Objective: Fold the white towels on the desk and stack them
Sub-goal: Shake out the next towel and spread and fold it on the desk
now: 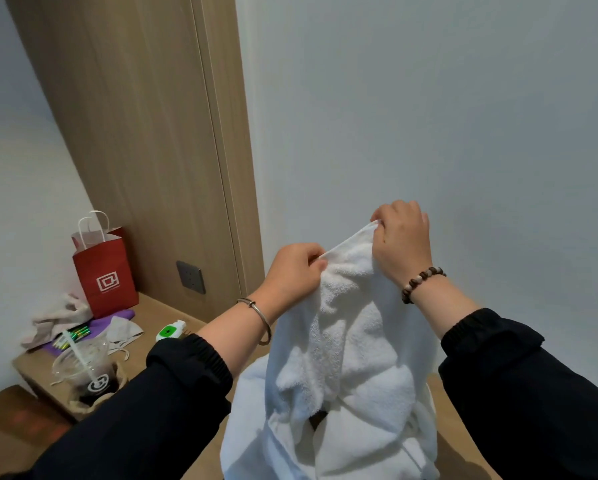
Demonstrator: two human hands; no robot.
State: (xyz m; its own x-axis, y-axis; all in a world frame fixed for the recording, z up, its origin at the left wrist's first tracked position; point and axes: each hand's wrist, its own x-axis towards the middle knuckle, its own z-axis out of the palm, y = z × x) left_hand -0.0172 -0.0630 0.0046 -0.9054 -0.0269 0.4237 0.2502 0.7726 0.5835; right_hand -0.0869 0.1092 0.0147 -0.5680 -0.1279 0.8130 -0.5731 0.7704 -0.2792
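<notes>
A red paper bag [103,271] with white handles stands at the back of the counter [159,317], against the wall; what it holds cannot be made out. Nearer the front left edge, a clear plastic cup [86,372] with a straw holds a dark drink in its lower part and sits in a brown carrier bag

The white towel [346,341] hangs in the air in front of the person, above the counter. The left hand [292,268] and right hand [403,237] each pinch its top edge, close together, with fingers [313,259] curled round the cloth. The right hand is a little higher. The towel falls in loose, crumpled folds, and its lower end is cut off by the frame, so whether it touches the counter cannot be told. It hides most of the counter behind it. A small dark patch shows through a gap between its folds

Black sleeves cover both forearms. A metal bangle [259,317] sits on the left wrist and a beaded bracelet [422,282] on the right

Beside the red bag lie a crumpled beige cloth [62,317], a purple flat item [107,323] and a white and green device [171,330]. A grey wall socket [191,277] is set in the wooden panel [145,133] above them
</notes>
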